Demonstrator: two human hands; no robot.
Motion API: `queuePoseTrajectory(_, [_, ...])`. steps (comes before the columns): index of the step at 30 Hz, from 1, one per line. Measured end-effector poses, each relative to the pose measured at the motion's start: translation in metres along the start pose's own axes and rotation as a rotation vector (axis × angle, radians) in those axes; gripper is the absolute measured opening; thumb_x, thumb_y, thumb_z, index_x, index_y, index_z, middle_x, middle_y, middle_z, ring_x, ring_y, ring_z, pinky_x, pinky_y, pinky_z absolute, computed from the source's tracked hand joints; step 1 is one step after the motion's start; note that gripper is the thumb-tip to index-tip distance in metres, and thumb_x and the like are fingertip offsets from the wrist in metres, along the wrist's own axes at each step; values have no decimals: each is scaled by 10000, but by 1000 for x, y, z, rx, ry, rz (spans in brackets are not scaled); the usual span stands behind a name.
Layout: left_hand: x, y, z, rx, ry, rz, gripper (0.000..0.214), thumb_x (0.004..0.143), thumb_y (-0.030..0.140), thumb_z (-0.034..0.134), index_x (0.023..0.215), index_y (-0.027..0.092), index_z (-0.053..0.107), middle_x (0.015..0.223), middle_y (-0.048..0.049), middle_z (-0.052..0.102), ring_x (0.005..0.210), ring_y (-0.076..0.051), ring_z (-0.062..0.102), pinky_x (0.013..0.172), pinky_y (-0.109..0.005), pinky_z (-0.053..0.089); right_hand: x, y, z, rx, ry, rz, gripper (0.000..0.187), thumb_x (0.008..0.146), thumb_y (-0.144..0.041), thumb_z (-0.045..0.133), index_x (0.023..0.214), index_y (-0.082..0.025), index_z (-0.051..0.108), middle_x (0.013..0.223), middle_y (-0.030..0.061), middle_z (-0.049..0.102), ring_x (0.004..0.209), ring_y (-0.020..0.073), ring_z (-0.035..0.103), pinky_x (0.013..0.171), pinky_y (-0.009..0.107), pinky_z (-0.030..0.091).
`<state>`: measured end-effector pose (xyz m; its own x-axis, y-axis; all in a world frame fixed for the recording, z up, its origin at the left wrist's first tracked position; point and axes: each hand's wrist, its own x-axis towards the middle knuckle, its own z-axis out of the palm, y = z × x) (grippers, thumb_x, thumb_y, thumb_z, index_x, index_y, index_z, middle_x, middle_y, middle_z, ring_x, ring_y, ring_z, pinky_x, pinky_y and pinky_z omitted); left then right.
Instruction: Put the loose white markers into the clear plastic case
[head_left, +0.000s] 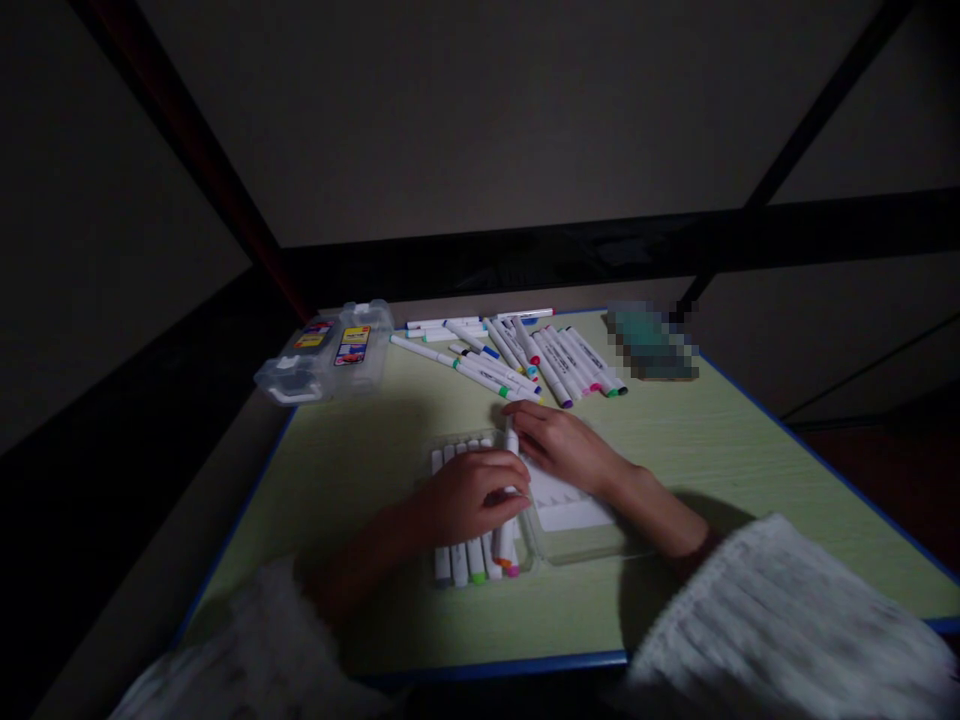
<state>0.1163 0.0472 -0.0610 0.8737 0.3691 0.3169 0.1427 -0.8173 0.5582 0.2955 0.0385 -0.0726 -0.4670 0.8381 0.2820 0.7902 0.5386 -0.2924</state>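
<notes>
A white marker with an orange end (504, 545) stands over the clear plastic case (534, 555), which lies open on the table. My left hand (472, 490) is closed around the middle of that marker. At its far end, the bent fingers of my right hand (562, 445) grip the tip. Several white markers (460, 565) lie side by side in the left half of the case, partly covered by my left hand. Beneath my right hand, a white insert (574, 512) shows in the other half.
Loose markers (566, 365) are spread across the back of the pale green table (360, 570), which has a blue edge. A second clear case with a handle (330, 350) sits at the back left. A blurred, pixelated object (651, 342) is at the back right.
</notes>
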Motion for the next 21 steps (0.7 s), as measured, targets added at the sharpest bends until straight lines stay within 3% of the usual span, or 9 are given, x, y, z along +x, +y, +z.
queuePoseTrajectory(21, [-1, 0, 0, 44, 9, -18, 134, 796, 158, 491, 762, 132, 618, 895, -79, 628, 856, -155, 572, 804, -275, 436, -1, 0, -1, -110, 20, 71, 108, 788, -95, 434, 824, -142, 525, 1028, 99, 578, 894, 180, 563, 735, 271, 431])
